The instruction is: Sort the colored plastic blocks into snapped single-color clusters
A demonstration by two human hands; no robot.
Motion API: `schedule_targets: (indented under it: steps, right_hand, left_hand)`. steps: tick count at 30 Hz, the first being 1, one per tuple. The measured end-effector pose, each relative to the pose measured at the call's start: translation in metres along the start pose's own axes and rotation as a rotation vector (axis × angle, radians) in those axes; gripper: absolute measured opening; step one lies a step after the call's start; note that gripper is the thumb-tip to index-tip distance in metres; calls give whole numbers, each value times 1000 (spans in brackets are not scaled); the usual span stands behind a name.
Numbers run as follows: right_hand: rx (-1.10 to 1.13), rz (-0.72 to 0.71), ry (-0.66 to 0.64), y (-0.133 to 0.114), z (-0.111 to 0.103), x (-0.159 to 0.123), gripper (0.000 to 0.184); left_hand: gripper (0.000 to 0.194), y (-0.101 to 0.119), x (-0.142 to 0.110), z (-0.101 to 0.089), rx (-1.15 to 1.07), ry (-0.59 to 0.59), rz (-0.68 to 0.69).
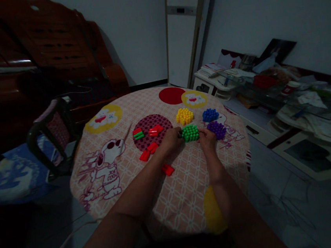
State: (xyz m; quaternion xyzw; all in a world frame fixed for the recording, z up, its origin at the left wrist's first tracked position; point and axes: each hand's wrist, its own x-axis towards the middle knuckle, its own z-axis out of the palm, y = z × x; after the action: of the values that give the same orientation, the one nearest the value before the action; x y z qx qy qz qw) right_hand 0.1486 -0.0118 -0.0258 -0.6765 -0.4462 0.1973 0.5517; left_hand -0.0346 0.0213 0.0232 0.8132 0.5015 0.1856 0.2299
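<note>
A cluster of green round-topped plastic pegs (190, 133) sits on the patterned tablecloth, between my two hands. My left hand (172, 139) is closed at its left edge, fingers curled and partly hidden. From the other side my right hand (208, 140) pinches at the cluster's right edge. Similar clusters stand close by: yellow (184, 116) behind, blue (210, 115) to the back right, and purple (217, 130) just beyond my right hand. Left of my left hand lie red plastic pieces (156, 131) and a red-and-green group (138, 134). Another red piece (168, 169) is beside my left forearm.
The round table (189, 212) has a printed cloth. A folding chair (56, 135) stands at its left, a wooden bench (67, 59) behind. To the right, a low cabinet (298, 153) carries papers and bags. A tall white appliance (182, 51) stands at the back.
</note>
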Motion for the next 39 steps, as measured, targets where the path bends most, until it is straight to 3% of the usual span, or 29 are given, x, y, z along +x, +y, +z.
schedule_targets:
  steps: [16,24,27,30,34,36,39]
  right_hand:
    - [2,-31,9,6,1,3,39]
    - [6,-1,-5,2,-1,1,40]
    - [7,11,-2,1,-1,0,41]
    - [7,14,-3,0,-1,0,41]
    - [-6,-1,-5,0,-1,0,41]
    - [-9,-5,-5,-1,0,0,41]
    - [-11,11,-6,-2,-1,0,41]
  left_hand:
    - [26,-1,4,-2,103,44,-105]
    - [25,7,2,-4,83,-17,-87]
    - [24,2,4,-17,75,6,-84]
    - [23,-14,3,-43,100,84,-109]
    - [30,-53,-7,-85,253,169,-321]
    - [34,-72,-13,-98,344,147,-430]
    - [30,-92,-18,-104,391,20,-510]
